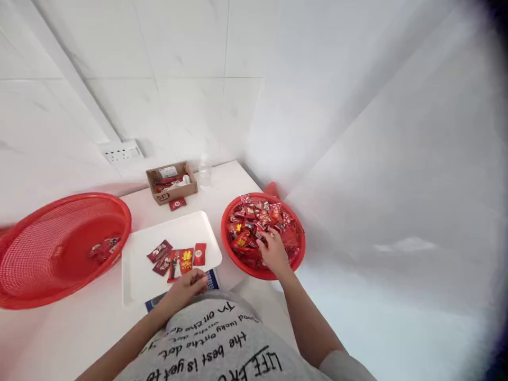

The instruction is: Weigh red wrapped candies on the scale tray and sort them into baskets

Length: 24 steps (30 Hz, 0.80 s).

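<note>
My right hand (pixel 273 253) reaches into a round red basket (pixel 298 254) full of red-wrapped candies (pixel 254 219), fingers curled down onto the pile; what they grip is hidden. My left hand (pixel 186 288) rests at the near edge of a white tray (pixel 178 225), fingers curled, next to a red packet with a picture (pixel 180 263). Several small red sachets (pixel 161 250) lie on the tray beside it.
A large red mesh basket (pixel 51 248) with a few candies stands at the left. A small cardboard box (pixel 171 182) and a clear bottle (pixel 204 172) sit at the back by the wall. One loose sachet (pixel 177 203) lies before the box. A blue-edged card (pixel 212 279) pokes from under the tray.
</note>
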Motion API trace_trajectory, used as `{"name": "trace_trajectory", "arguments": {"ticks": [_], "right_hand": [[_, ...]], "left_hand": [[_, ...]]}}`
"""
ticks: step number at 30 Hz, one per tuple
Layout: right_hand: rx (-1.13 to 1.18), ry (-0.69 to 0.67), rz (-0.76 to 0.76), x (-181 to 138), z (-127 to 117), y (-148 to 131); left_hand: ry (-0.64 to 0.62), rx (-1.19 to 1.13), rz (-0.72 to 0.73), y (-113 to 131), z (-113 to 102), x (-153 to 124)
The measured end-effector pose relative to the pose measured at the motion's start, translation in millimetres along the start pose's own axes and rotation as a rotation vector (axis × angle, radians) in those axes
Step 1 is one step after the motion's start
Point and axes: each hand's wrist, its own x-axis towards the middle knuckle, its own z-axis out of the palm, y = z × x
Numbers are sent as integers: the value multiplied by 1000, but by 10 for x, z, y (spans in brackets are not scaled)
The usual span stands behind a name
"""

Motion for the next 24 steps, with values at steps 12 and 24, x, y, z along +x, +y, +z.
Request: {"name": "trace_trajectory", "arguments": {"ticks": [12, 24], "right_hand": [[322, 25, -28, -31, 44, -191], [1066, -695, 115, -540, 161, -911]], "left_hand": [[30, -117, -5, -111, 3, 47], [122, -19, 137, 175, 68, 6]]}}
